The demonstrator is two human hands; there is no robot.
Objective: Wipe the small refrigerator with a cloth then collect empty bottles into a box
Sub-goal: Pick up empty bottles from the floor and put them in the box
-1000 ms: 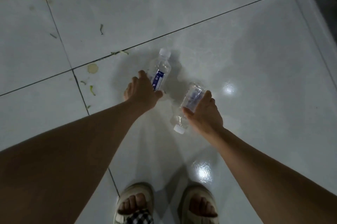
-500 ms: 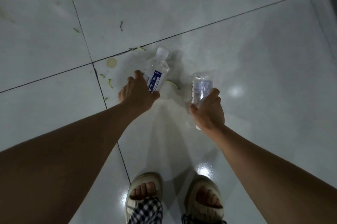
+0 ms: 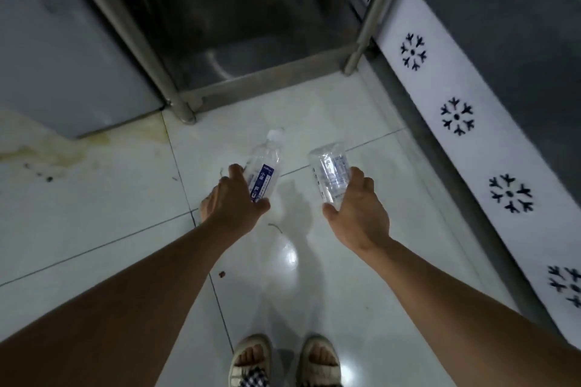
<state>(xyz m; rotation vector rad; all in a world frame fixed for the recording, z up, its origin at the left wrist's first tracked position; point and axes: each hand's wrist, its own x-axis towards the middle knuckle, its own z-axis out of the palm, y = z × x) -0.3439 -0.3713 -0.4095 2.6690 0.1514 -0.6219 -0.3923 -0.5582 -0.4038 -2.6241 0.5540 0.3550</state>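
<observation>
My left hand point(image 3: 234, 202) grips a clear empty bottle point(image 3: 264, 166) with a blue label and a white cap, its cap pointing away from me. In my right hand point(image 3: 358, 210) I hold a second clear bottle point(image 3: 330, 171), bottom end facing away and its cap hidden behind my palm. Both bottles are held above the white tiled floor point(image 3: 94, 213). A pale grey appliance, possibly the small refrigerator point(image 3: 63, 56), stands at the upper left. No box is in view.
A steel-framed stand point(image 3: 176, 94) with a dark lower shelf stands ahead. A white cabinet edge with black snowflake marks point(image 3: 456, 116) runs along the right. Yellowish stains point(image 3: 63, 147) and small debris lie on the floor. My sandalled feet point(image 3: 283, 361) are at the bottom.
Both hands have lifted the bottles off the floor. The view has swung up, bringing the steel stand, the grey appliance and the snowflake cabinet into sight.
</observation>
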